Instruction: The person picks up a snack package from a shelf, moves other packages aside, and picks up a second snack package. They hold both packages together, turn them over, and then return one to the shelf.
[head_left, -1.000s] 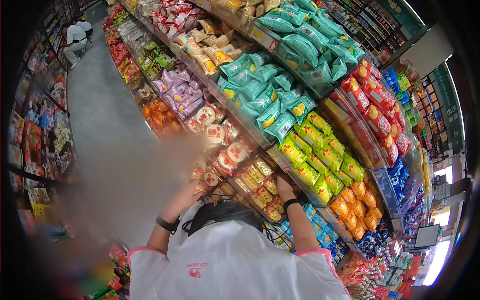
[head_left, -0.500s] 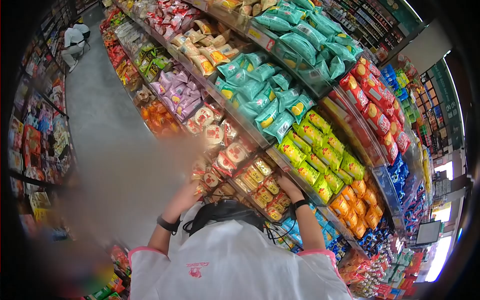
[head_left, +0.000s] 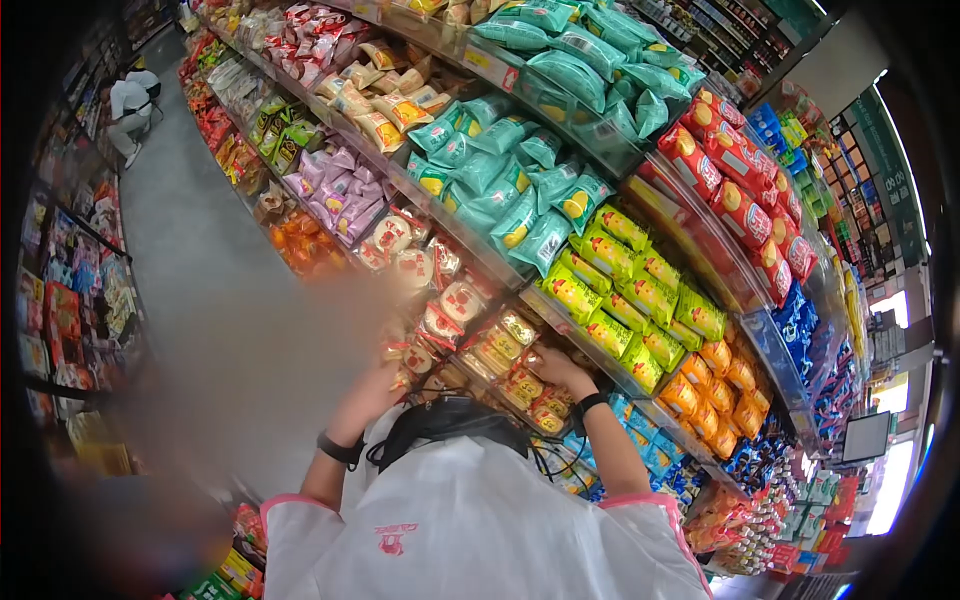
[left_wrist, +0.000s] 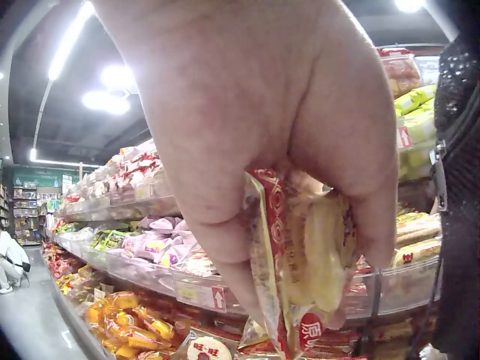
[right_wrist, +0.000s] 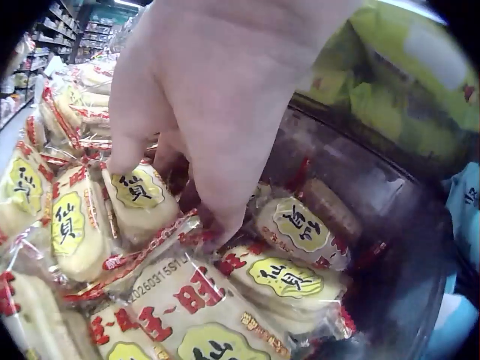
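Between thumb and fingers, my left hand [left_wrist: 255, 97] grips a clear packet of rice crackers [left_wrist: 319, 255] with a red printed edge. In the head view that left hand [head_left: 372, 392] is at the front of the shelf, partly behind a blurred patch. My right hand [right_wrist: 217, 90] reaches down into a bin of individually wrapped rice crackers [right_wrist: 184, 296] with red lettering and yellow labels. Its thumb touches one upright packet [right_wrist: 139, 202], while the other fingertips go down among the packets; I cannot tell whether they pinch one. In the head view the right hand [head_left: 565, 372] is over this bin.
A dark bin wall [right_wrist: 382, 195] stands right of the right hand. Above are yellow-green packets [head_left: 600, 290] and teal bags [head_left: 500, 180], behind clear shelf fronts. Round white rice crackers [head_left: 412, 268] lie left of the bin. A person [head_left: 130, 105] crouches far down the aisle [head_left: 185, 210].
My right hand has come out from under the shelf edge and over the cracker packets. The head view has shifted, so the shelves appear further left. The left hand stays about where it was.
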